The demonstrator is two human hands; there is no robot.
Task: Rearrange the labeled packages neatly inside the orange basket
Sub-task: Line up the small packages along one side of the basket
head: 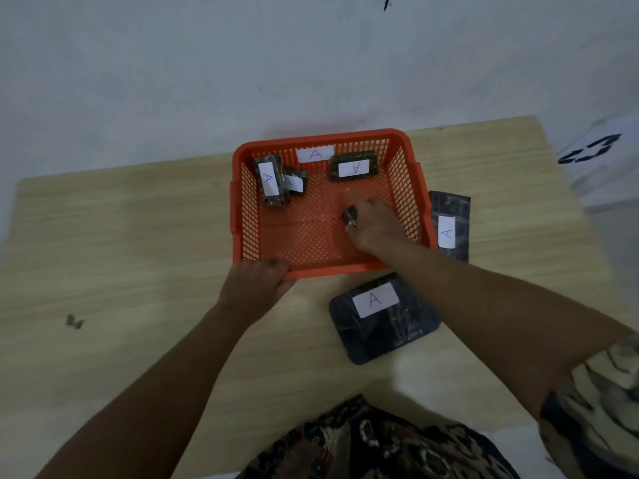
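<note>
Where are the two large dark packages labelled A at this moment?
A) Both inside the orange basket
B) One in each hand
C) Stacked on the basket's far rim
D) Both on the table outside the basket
D: one large dark package lies on the table in front of the orange basket, the other beside its right wall.

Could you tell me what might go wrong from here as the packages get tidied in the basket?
The right hand grips a small package only partly; it could slip. Two packages at the far left overlap and may tumble if nudged. The left hand holds just one corner of the orange basket, so it could pivot.
</note>
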